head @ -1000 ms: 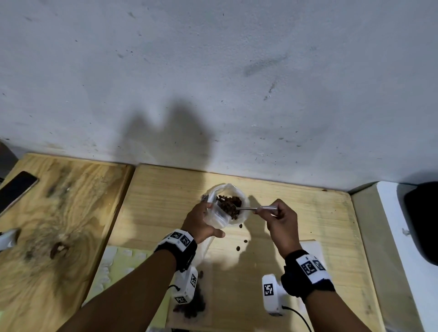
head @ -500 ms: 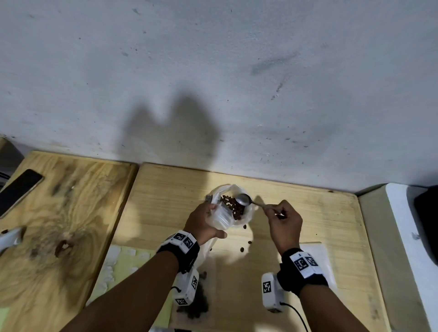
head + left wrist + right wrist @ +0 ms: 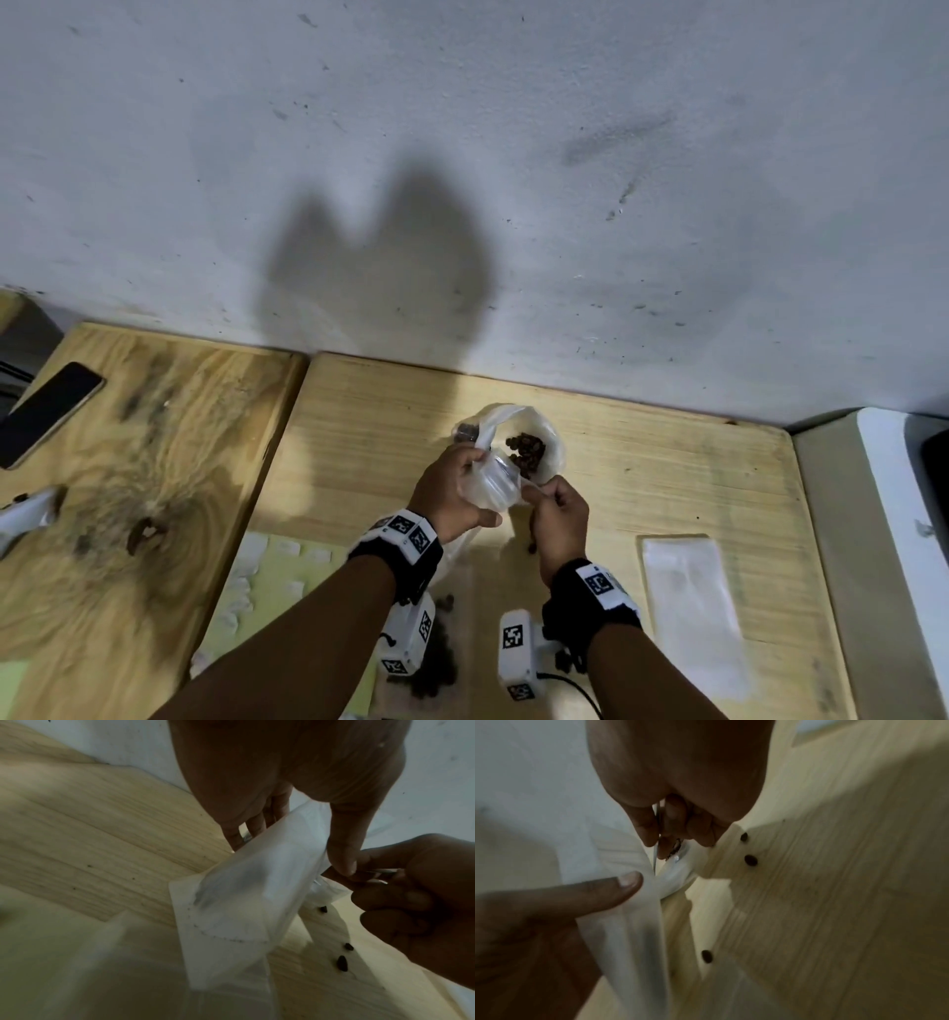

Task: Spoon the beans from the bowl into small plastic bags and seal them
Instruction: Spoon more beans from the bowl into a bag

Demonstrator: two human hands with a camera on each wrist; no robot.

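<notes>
1. Beans lie in the white bowl at the back of the wooden surface; some lie loose beside it.
2. Left hand: grip pinches the small plastic bag, thumb on the mouth edge.
3. Right hand: grip curled round the spoon handle, fingertips at the same edge.
4. Judgement: mouth needs opening. Pull both lips apart over the bowl, so spills fall back.
5. Spare bag lies flat, right.
</notes>
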